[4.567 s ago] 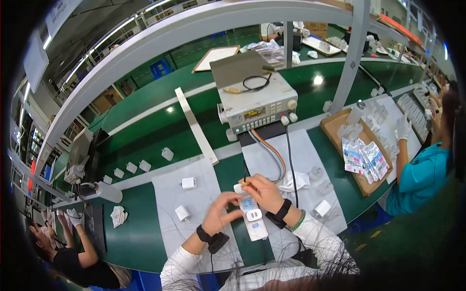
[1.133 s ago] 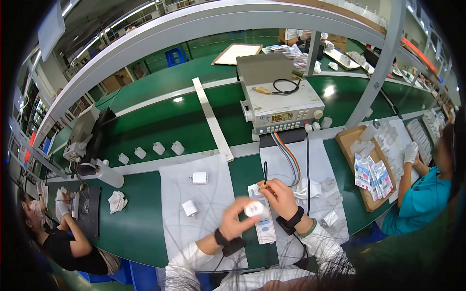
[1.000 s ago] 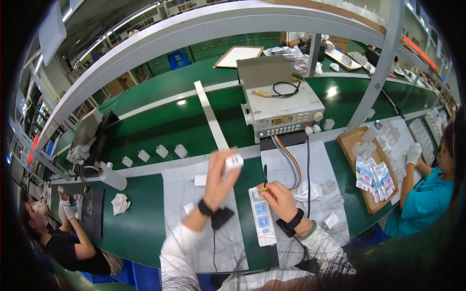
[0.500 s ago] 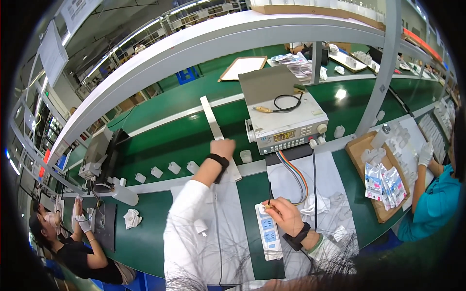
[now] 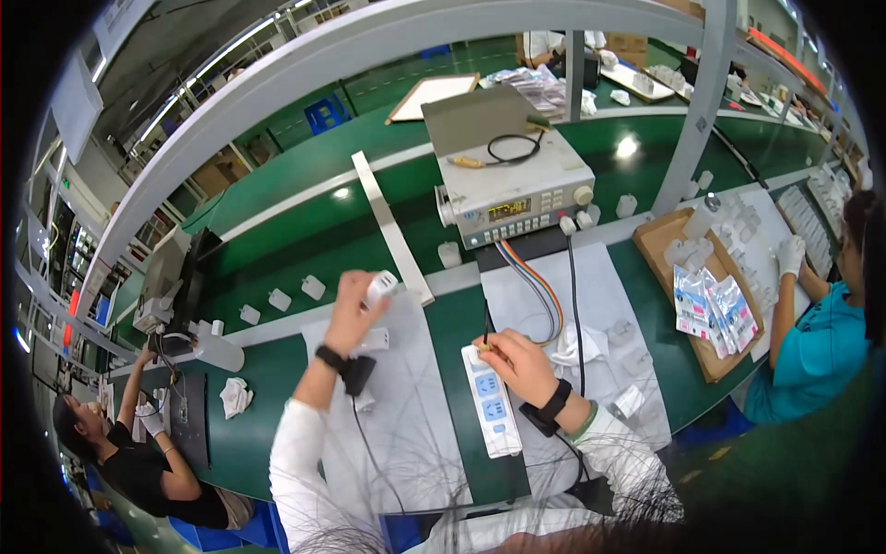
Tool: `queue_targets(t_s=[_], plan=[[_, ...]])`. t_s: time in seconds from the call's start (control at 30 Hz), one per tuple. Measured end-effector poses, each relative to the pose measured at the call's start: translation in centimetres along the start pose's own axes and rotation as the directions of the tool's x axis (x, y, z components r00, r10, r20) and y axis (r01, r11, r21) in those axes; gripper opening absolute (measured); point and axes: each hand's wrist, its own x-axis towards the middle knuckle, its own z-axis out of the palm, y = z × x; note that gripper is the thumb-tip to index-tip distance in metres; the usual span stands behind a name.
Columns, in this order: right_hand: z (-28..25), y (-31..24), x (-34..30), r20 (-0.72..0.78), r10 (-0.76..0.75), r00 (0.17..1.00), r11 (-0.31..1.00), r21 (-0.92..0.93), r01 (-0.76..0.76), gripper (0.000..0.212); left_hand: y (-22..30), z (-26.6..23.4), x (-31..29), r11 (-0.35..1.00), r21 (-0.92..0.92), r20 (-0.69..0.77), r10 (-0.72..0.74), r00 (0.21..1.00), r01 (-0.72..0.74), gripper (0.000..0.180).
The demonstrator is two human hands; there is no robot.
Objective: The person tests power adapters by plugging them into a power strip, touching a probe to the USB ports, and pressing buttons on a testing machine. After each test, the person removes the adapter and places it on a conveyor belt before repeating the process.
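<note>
My left hand is closed round a white plug-in charger, raised over the white paper sheet. Just below that hand lies another white charger, with one more partly hidden by the wrist. My right hand pinches a small brass-coloured connector on a black lead, at the far end of a white power strip with blue sockets. Beyond it stands a grey bench meter with a lit display and a multicoloured ribbon of wires.
Several white chargers stand along the green belt. A white bar crosses it. At right, a cardboard tray holds packets and chargers, beside a co-worker in teal. Another person works at left. A crumpled cloth lies nearby.
My left hand has come back from the white bar toward the left and now shows a white charger in its fingers. My right hand stays at the power strip's end. The whole view has shifted.
</note>
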Motion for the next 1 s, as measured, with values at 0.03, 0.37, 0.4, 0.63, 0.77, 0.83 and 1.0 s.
queue_targets(t_s=[0.03, 0.37, 0.4, 0.63, 0.77, 0.83, 1.0], plan=[[0.1, 0.0, 0.1, -0.009, -0.016, 1.000, 1.000, 0.003, 0.016, 0.021, 2.2, -0.1, -2.1, 0.926, -0.378, 0.024, 0.026, 0.999, -0.015, 0.041], [1.0, -0.3, 0.0, -0.018, -0.035, 0.999, 0.999, 0.015, 0.035, 0.022, 11.9, 6.5, -13.1, 0.857, -0.481, 0.394, 0.023, 0.919, 0.185, 0.040], [1.0, -0.2, 0.2, -0.027, -0.036, 0.999, 0.999, 0.007, 0.036, 0.022, 12.0, 6.7, -12.9, 0.905, -0.425, 0.336, 0.131, 0.933, 0.026, 0.040], [0.7, -0.2, 0.1, -0.027, -0.041, 0.999, 0.999, 0.003, 0.041, 0.023, 11.1, 5.8, -11.5, 0.903, -0.416, 0.328, 0.260, 0.908, -0.108, 0.043], [0.7, -0.4, 0.0, -0.033, -0.058, 0.998, 0.998, 0.000, 0.058, 0.023, 10.0, 4.8, -8.4, 0.733, -0.624, 0.491, 0.095, 0.866, 0.273, 0.042], [0.8, -0.4, 0.0, -0.042, -0.064, 0.997, 0.998, -0.007, 0.064, 0.020, 9.7, 5.9, -7.4, 0.778, -0.600, 0.284, -0.009, 0.959, 0.185, 0.042], [-0.3, -1.9, 0.1, -0.088, -0.159, 0.983, 0.986, 0.037, 0.162, 0.015, 8.8, 9.7, -8.7, 0.874, -0.482, 0.156, 0.020, 0.987, 0.059, 0.041]])
